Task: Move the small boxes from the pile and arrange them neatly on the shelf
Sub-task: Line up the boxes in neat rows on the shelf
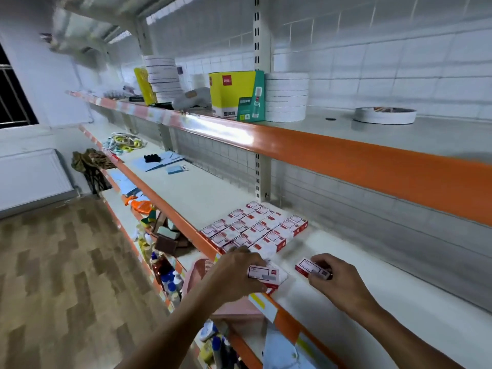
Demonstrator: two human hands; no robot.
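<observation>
Upper board, well above and beyond the hands: yellow-green carton (235, 95) upright, white roll stack (287, 97) touching its right side, flat round tin (385, 115) farther right, apart. Left of the carton a taller white stack (163, 78) with a yellow packet (145, 85) leaning beside it. Far left of the hands, same level: blue paper sheets (163, 159) with a black item (152, 157) on top, tangle of yellow-blue loops (125, 143) beyond. Below-left of the hands: bottles (170, 278), orange plastic item (141, 206), pink tray (198, 272). Wood-pattern floor (58, 275) left, dark window (13, 102) far left.
</observation>
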